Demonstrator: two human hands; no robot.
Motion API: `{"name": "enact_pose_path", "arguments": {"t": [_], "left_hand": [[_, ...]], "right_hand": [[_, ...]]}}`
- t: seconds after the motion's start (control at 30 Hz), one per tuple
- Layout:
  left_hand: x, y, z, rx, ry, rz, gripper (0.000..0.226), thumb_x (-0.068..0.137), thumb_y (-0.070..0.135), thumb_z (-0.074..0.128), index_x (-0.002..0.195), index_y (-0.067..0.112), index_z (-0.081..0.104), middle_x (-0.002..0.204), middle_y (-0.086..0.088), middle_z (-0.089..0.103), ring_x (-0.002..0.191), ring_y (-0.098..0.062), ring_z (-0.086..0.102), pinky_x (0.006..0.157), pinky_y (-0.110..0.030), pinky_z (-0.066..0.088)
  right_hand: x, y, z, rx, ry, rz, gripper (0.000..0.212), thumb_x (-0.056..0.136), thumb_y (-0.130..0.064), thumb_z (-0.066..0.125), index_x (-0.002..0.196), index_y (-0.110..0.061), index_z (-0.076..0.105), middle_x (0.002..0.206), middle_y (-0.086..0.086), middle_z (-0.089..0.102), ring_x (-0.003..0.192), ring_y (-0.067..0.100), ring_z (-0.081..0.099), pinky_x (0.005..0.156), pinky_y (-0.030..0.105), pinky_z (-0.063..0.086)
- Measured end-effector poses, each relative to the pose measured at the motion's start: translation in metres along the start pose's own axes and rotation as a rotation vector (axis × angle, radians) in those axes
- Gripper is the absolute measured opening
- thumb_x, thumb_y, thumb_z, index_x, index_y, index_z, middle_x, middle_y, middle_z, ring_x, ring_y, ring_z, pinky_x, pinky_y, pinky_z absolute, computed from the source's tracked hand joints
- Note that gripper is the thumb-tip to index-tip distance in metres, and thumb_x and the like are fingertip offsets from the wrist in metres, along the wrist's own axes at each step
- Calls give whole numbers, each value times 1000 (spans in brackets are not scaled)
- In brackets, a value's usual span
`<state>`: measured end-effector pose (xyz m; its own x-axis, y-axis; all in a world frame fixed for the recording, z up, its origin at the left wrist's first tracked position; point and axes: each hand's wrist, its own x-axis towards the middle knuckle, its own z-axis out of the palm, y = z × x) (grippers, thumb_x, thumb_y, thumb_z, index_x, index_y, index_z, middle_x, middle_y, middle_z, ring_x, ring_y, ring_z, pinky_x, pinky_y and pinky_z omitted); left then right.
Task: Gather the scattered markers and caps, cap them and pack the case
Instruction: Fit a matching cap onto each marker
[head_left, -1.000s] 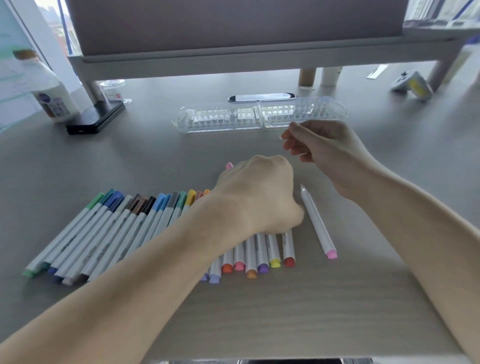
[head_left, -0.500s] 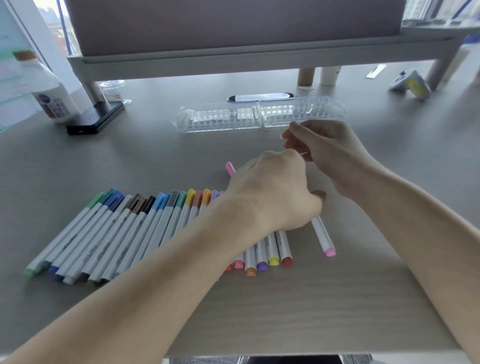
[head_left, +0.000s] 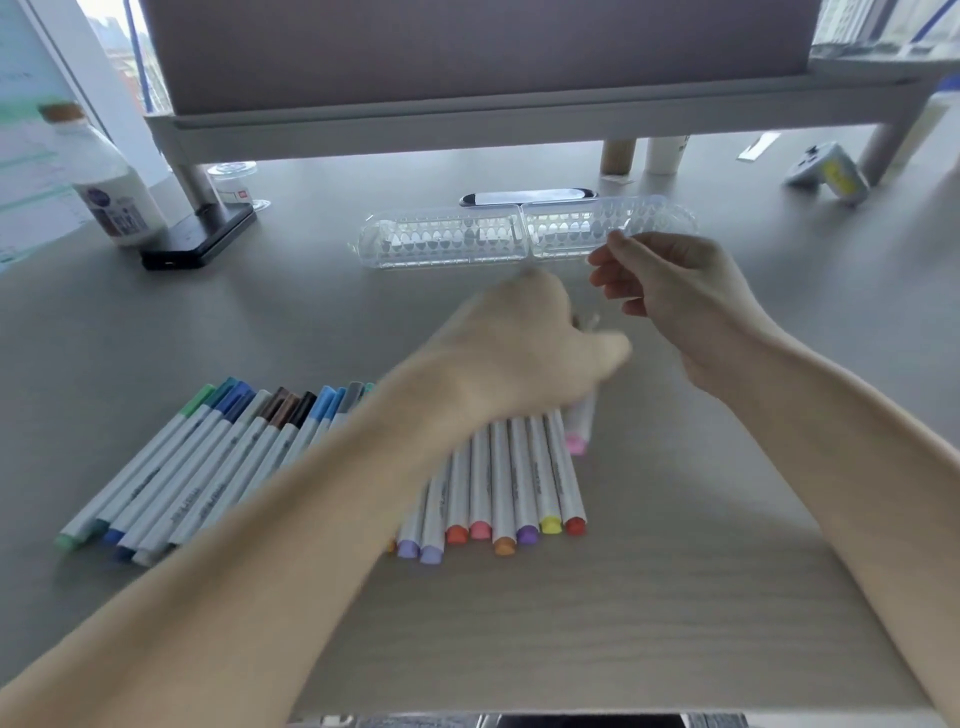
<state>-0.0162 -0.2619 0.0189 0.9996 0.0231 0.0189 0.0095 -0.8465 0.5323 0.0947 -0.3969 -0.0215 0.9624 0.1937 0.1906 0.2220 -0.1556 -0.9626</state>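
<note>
- White-barrelled markers with coloured caps lie in a row on the bench, left of centre and barrels touching. The left forearm crosses over the middle of the row.
- Left hand: blurred, back uppermost, fingers hidden. It appears clenched round the pink-ended marker, whose pink end shows just beside the row's right edge. Its far end is too blurred to tell if it is capped.
- Clear plastic case: lies open and unfilled beyond the hands.
- Right hand: raised just in front of the case's right half, its fingers loosely curled. Nothing is visible in them.
- Risk: a bare tip could ink the right hand if the two meet off-line. The sweeping forearm could also roll markers out of the row.
- Change: half a second earlier the pink-ended marker lay apart to the right of the row. The left hand has since travelled up towards the right hand, while the case has not moved.
</note>
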Motion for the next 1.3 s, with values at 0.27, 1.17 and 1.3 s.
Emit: {"name": "enact_pose_path", "arguments": {"t": [0.27,1.17,1.3], "left_hand": [[-6,-80,-58,-203,109,-99,45,100,32,59,71,-3,62,55,0,48,52,-13,43,61,-31,35],[-25,-146,-57,-134,426,151,8,99,29,66,98,25,73,87,12,70,80,-4,63,70,-13,48],[-27,-141,-56,34,443,207,7,98,25,68,104,23,72,96,9,68,86,-2,60,72,-11,42]], "right_hand": [[-7,9,10,-339,-89,-168,19,88,-39,66,82,-25,77,81,-9,77,83,12,71,87,43,58],[-10,-29,68,-772,-333,-363,2,96,-31,68,96,-30,68,88,-20,67,82,-6,61,70,16,46],[-20,-23,47,-608,-330,-374,5,90,-31,73,94,-29,72,85,-16,73,76,1,67,76,29,56]]}}
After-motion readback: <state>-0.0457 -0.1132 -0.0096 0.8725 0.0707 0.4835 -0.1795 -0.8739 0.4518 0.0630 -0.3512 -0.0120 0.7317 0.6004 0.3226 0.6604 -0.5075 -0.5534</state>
